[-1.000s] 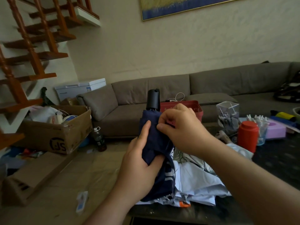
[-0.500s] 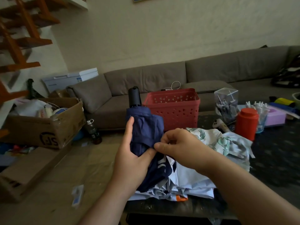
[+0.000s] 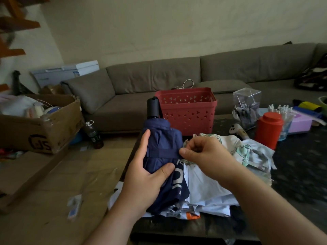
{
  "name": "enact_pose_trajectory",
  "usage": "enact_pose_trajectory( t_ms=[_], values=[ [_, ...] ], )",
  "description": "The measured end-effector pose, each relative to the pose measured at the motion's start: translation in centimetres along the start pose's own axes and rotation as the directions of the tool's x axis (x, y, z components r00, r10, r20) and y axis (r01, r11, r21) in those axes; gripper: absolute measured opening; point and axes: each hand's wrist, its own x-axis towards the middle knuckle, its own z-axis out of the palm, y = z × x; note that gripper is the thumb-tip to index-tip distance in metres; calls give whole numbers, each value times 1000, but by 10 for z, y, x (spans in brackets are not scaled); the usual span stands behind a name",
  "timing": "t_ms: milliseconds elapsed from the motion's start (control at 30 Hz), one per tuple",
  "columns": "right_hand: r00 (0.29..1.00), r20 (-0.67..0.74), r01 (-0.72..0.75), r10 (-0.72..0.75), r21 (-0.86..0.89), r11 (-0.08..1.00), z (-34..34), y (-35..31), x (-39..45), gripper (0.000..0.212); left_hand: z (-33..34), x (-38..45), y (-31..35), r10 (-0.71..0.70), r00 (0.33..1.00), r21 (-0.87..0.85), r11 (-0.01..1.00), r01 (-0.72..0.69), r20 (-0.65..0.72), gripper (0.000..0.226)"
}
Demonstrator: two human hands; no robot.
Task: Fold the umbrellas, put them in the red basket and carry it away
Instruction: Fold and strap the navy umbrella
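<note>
My left hand (image 3: 141, 175) reached in from the lower left, forearm angled up toward the middle of the view. Its grip was clamped on the navy umbrella (image 3: 163, 156): the thumb pressed across the front of the bundled cloth low down, the forefinger lay straight up along the left edge, and the rest of the fingers were hidden behind the fabric. My right hand (image 3: 203, 154) came in from the lower right, wrist bent, fingers curled in, its grip pinching the end of the navy strap (image 3: 162, 153) at the umbrella's right edge.

The umbrella stood nearly upright, its black handle (image 3: 153, 107) on top, tilted slightly left. The canopy was gathered into a loose, thick roll with the strap drawn flat across its middle. White lettering showed on a fold lower down. Its lower end rested among a pale umbrella (image 3: 212, 183) lying crumpled on the dark worktop (image 3: 300, 174), with a green cartoon print on the part to the right.

The red basket (image 3: 187, 110) sat on the worktop just behind the navy umbrella, its pierced wall facing me. A red canister (image 3: 269, 129) stood to the right of it, near a clear plastic box (image 3: 246, 105), and a grey sofa (image 3: 177, 82) ran behind.
</note>
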Motion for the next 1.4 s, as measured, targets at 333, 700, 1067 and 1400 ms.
enact_pose_trajectory(
  t_ms=[333,700,1067,1400],
  values=[
    [913,-205,269,-354,-350,897,23,-46,-26,15,4,-7,-3,113,993,215,971,-101,-46,104],
    [965,-97,228,-245,-162,960,20,-123,-40,18,-18,-25,58,339,938,368,883,-291,-72,111],
    [998,41,41,-50,193,980,6,-189,-83,19,-42,-63,123,341,939,285,904,-318,-33,106],
    [989,-21,147,-146,29,989,19,-200,-93,20,-54,-75,145,171,985,31,985,-171,-9,100]
  ],
)
